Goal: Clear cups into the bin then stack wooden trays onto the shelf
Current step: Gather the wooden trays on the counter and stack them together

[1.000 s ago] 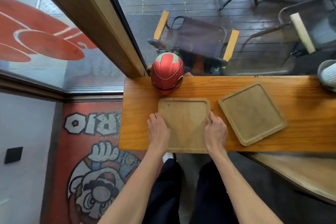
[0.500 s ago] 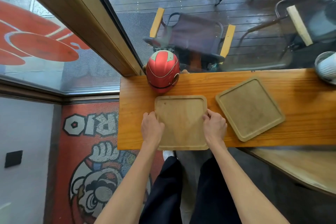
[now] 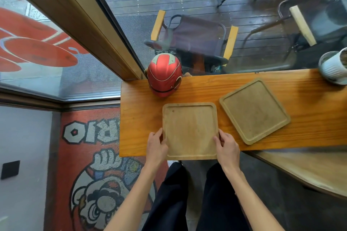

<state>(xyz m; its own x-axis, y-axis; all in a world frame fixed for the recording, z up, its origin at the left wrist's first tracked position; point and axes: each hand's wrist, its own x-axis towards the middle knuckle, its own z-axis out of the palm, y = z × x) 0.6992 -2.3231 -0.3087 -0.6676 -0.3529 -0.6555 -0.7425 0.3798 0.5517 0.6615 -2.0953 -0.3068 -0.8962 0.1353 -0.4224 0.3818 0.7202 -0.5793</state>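
A square wooden tray (image 3: pixel 189 129) lies at the front edge of the narrow wooden counter (image 3: pixel 139 118), its near edge just past the counter's lip. My left hand (image 3: pixel 155 145) grips its left side and my right hand (image 3: pixel 226 145) grips its right side, thumbs on the rim. A second, greyer wooden tray (image 3: pixel 254 110) lies turned at an angle to the right, untouched. No cups, bin or shelf are in view.
A red helmet (image 3: pixel 164 78) stands on the counter just behind the held tray, against the window. A white ribbed plant pot (image 3: pixel 334 68) sits at the far right. A lower wooden surface (image 3: pixel 308 167) runs off to the right. Chairs stand outside the glass.
Both hands have closed on the near tray's sides and it has slid slightly toward me. The angled tray and helmet have not moved.
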